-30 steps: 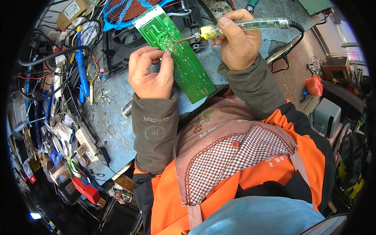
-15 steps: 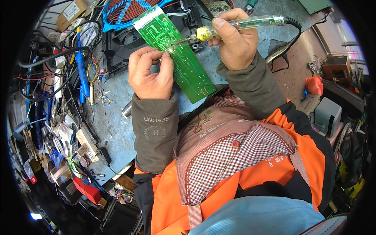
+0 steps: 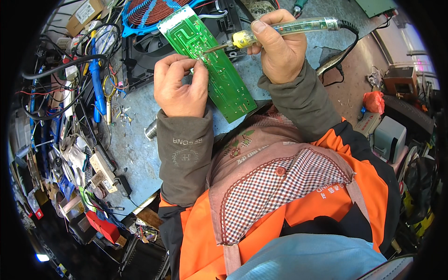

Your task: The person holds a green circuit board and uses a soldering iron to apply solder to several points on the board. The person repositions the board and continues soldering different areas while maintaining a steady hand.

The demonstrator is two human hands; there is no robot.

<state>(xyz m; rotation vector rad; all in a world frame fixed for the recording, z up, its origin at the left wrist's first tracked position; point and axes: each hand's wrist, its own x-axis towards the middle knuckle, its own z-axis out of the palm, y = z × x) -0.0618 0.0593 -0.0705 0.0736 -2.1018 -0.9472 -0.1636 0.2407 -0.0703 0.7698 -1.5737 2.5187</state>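
"By the near edge of the tabletop (image 3: 140, 163): green circuit board (image 3: 223, 79), slanting. Hands?"

"Right hand (image 3: 282, 49) curled round soldering iron (image 3: 301, 26); left hand (image 3: 181, 86) pinched at board's left edge, contents unclear."

"Handling?"

"Probably light, stiff, brittle; grip long edges."

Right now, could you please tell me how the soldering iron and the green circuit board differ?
The soldering iron is slim and clear-handled; the green circuit board is flat and broader. In the picture, the soldering iron points down-left; the green circuit board runs down-right. Both are longer than wide.
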